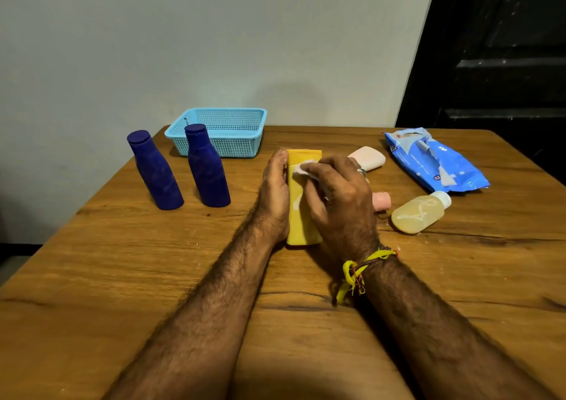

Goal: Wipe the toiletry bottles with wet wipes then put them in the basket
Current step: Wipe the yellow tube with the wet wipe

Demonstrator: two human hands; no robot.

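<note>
Left hand: the left hand (274, 197) lies along the left edge of the yellow bottle (301, 216) at the centre of the frame, fingers nearly straight and held together, palm pressed to the bottle's side; how far the thumb wraps cannot be told.
Right hand: the right hand (338, 199) rests over the right side of the same bottle, fingers curled down, pinching a crumpled white wet wipe (303, 168) against the bottle's upper face; a ring shows on one finger and yellow threads are tied at the wrist.
Yellow bottle: lies flat on the wooden counter (122, 261), long axis running away from the viewer, between the two hands.
Blue bottles: two dark blue bottles (154, 171) and (208, 167) stand upright, side by side, left of centre, near the basket.
Basket: the light blue mesh basket (242, 142) sits at the counter's far edge, above and left of the hands, just behind the nearer blue bottle; nothing can be seen inside it.
Pink bottles: a pale pink bottle (369, 158) lies just right of the right hand; another pink piece (382, 200) shows below it, partly hidden by the hand.
Clear bottle: a yellowish translucent bottle (418, 214) with a white cap lies on its side, right of centre.
Wipes pack: the blue wet wipes pack (438, 160) lies opened at the upper right of the counter.
</note>
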